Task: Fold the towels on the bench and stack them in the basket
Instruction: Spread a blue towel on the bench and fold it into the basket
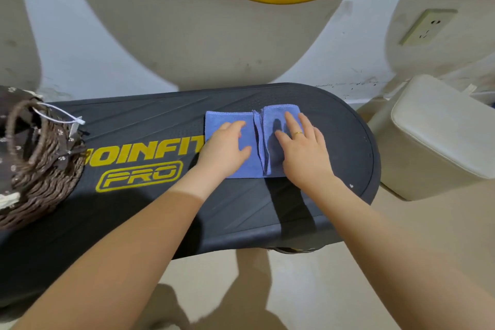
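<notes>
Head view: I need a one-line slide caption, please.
Both hands, left hand and right hand, press a blue towel flat on the black bench.

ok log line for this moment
step: folding | blue towel on bench, sides folded in | left hand, right hand flat on it | wicker basket at left
</notes>
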Motion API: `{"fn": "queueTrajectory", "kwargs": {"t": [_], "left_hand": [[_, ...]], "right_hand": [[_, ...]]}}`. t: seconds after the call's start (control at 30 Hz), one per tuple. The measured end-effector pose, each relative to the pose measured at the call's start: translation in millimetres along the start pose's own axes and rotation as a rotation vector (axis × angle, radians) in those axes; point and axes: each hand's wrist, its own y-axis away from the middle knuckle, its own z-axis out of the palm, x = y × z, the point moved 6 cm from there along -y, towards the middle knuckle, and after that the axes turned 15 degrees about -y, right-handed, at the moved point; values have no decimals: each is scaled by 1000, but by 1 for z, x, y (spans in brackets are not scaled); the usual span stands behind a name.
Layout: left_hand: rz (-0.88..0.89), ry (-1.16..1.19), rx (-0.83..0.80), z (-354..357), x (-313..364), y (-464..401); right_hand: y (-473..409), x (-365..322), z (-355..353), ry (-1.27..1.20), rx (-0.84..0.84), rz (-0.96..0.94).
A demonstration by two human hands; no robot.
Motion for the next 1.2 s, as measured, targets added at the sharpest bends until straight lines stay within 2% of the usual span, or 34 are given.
{"fn": "queueTrajectory", "kwargs": {"t": [0.07, 0.1, 0.23, 0.3, 0.37, 0.53, 0.6, 0.7, 0.83, 0.87, 0.97, 1.03, 1.13, 1.2], "left_hand": [[-132, -84, 97, -13, -18, 4], [-188, -129, 96, -15, -27, 6], [-327, -307, 3, -14, -47, 13], [-374, -307, -50, -8, -51, 14], [-397, -197, -88, 0, -53, 11], [-506, 388, -163, 10, -60, 6], [-498, 493, -151, 7, -55, 6], [-391, 502, -39, -5, -39, 6], [-143, 411, -8, -17, 7, 6], [-89, 413, -18, -17, 21, 6], [3, 406, -74, -10, 54, 2], [7, 384, -104, 0, 66, -1], [-22, 384, -122, 14, 72, -3], [-39, 416, -142, 21, 76, -3]], "right_hand": [[5, -14, 1, -22, 75, -110], [7, -18, 4, -47, 29, -112], [12, -26, 19, -69, -55, -43], [13, -25, 22, -36, -88, -4], [11, -24, 22, -35, -112, 19], [11, -24, 23, -34, -179, 53], [9, -21, 19, -45, -169, 71], [8, -16, 14, -78, -162, 121], [11, -18, 0, 78, 42, 115], [10, -12, 3, 19, 26, 143], [10, 10, 9, -427, -85, 262], [12, 26, 2, -761, -37, 341], [20, 43, 3, -1321, -4, 558], [21, 49, 1, -1430, -1, 607]]}}
